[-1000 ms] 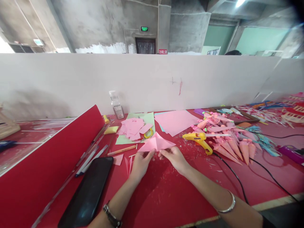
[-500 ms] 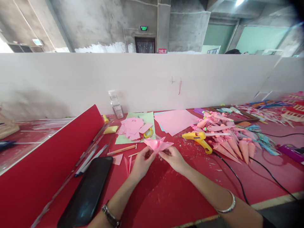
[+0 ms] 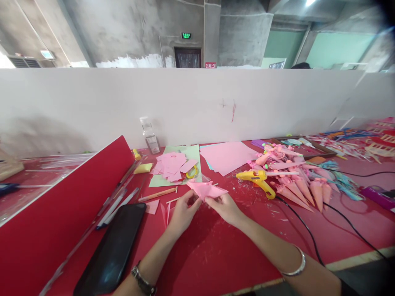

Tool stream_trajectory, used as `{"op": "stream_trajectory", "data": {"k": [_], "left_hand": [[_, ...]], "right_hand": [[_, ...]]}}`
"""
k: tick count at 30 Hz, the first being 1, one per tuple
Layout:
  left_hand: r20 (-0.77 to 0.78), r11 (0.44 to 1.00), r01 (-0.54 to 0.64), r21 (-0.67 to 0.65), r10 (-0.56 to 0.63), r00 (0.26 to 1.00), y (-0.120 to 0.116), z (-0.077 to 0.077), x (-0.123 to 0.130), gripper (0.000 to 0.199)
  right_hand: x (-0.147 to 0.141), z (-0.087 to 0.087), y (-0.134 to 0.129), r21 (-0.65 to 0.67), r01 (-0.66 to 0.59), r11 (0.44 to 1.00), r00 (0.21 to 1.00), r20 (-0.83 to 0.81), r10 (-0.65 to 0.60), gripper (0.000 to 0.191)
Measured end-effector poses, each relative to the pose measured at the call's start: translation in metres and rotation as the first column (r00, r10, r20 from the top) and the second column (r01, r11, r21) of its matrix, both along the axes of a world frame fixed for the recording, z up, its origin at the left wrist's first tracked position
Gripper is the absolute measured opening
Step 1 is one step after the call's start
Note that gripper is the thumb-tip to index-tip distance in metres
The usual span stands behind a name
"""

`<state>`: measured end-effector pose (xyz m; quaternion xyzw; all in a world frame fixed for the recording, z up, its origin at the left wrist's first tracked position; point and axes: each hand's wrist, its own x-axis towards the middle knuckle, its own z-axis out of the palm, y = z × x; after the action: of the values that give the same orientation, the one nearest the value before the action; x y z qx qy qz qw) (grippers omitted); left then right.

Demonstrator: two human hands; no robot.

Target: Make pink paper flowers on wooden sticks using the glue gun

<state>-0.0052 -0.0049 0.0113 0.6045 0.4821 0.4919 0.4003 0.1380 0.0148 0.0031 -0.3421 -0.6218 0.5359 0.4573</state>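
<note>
A folded pink paper piece (image 3: 206, 190) with pointed ends is held up over the red table between both hands. My left hand (image 3: 185, 209) pinches its lower left part. From the right, my right hand (image 3: 226, 209) grips its lower edge, thumb close to the left one. Just left of my left hand, another folded pink paper (image 3: 166, 214) stands on the table, beside a flat pink square (image 3: 152, 206). A wooden-handled tool (image 3: 158, 194) and a thin stick (image 3: 173, 200) lie behind them.
Pink paper squares (image 3: 173, 165) are heaped on a green sheet (image 3: 157, 181); larger pink sheets (image 3: 230, 155) lie beside them. A yellow glue gun (image 3: 257, 181) with a black cord rests by several pink cones (image 3: 296, 189). At left lie a black phone (image 3: 112, 246) and a red board (image 3: 68, 213).
The folded pink paper has tilted and flattened in my fingers; its raised middle opening no longer shows. Both hands stay in nearly the same place.
</note>
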Motion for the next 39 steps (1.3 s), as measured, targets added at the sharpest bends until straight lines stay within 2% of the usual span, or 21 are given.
{"op": "stream_trajectory", "data": {"k": [8,14,20,26,28,31,34,39], "left_hand": [[0.019,0.998,0.001,-0.069,0.0,1.0,-0.008,0.006,0.001,0.017],[-0.052,0.997,-0.071,-0.031,0.07,0.996,-0.01,0.005,0.002,0.021],[-0.038,0.999,-0.012,-0.05,0.01,0.999,-0.008,0.006,0.003,0.015],[-0.035,0.998,-0.01,-0.064,0.008,0.999,-0.009,0.007,0.002,0.019],[-0.036,0.998,0.002,-0.064,-0.004,0.999,-0.01,0.007,0.001,0.023],[-0.041,0.998,0.009,-0.054,-0.011,0.999,-0.01,0.008,0.003,0.025],[-0.039,0.997,-0.005,-0.072,0.003,0.999,-0.009,0.007,0.004,0.024],[-0.078,0.995,-0.013,-0.095,0.006,0.997,-0.007,0.005,0.005,0.027]], "right_hand": [[0.003,0.007,-0.002,0.044,-0.052,0.998,0.998,0.038,0.05,0.019],[0.001,0.007,-0.002,0.091,-0.112,0.989,0.994,0.029,0.11,0.023],[0.001,0.01,-0.007,0.124,-0.204,0.971,0.979,0.04,0.2,0.025],[0.001,0.016,-0.01,0.024,-0.304,0.952,0.952,-0.037,0.305,0.028],[0.002,0.017,-0.008,0.014,-0.264,0.965,0.961,-0.078,0.264,0.024],[0.005,0.016,-0.003,0.046,-0.07,0.997,0.995,-0.068,0.073,0.015],[0.007,0.015,0.0,0.072,0.081,0.994,0.997,-0.025,-0.079,0.012],[0.007,0.013,0.002,0.055,0.079,0.995,0.996,-0.055,-0.076,0.01]]}}
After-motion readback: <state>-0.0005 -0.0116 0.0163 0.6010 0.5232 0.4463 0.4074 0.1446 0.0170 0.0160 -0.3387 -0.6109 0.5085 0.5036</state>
